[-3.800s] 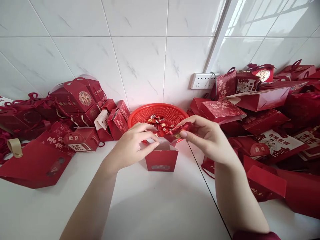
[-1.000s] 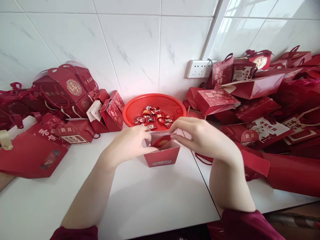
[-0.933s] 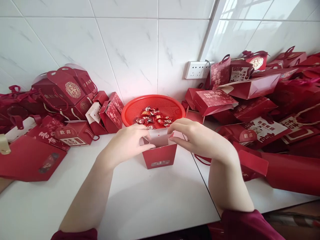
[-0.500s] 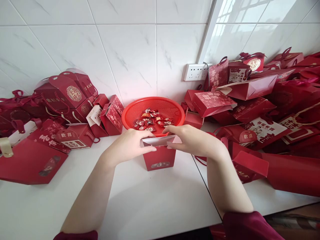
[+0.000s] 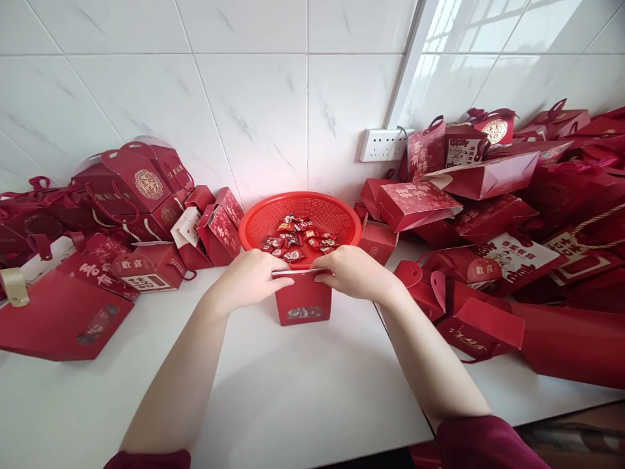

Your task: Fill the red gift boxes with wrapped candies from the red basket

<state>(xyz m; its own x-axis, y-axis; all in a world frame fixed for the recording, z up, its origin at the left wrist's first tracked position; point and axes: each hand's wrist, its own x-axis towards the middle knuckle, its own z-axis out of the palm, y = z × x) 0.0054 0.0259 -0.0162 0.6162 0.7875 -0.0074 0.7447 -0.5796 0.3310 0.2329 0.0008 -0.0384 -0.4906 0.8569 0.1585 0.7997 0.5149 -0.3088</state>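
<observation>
A small red gift box [image 5: 303, 296] with a clear window low on its front stands upright on the white table in front of me. Wrapped pieces show through that window. My left hand [image 5: 251, 277] pinches the left end of its top edge, thumb in front and fingers behind. At the right end of the same edge, my right hand [image 5: 349, 272] grips in the same way. Between my hands the top edges lie pressed together in a narrow line. Just behind the box, a red plastic colander [image 5: 254, 225] holds several red-wrapped candies [image 5: 297, 231].
Red gift boxes [image 5: 146, 185] are stacked on the left, and a larger heap of boxes [image 5: 488, 221] fills the right. A windowed red box [image 5: 58, 319] lies at the near left. A power strip [image 5: 383, 144] is fixed to the tiled wall. A seam crosses the white table [image 5: 312, 391].
The box's mouth, open half a second ago, is now pressed nearly flat between my hands. My right hand has moved slightly left, and the box sits a little further left.
</observation>
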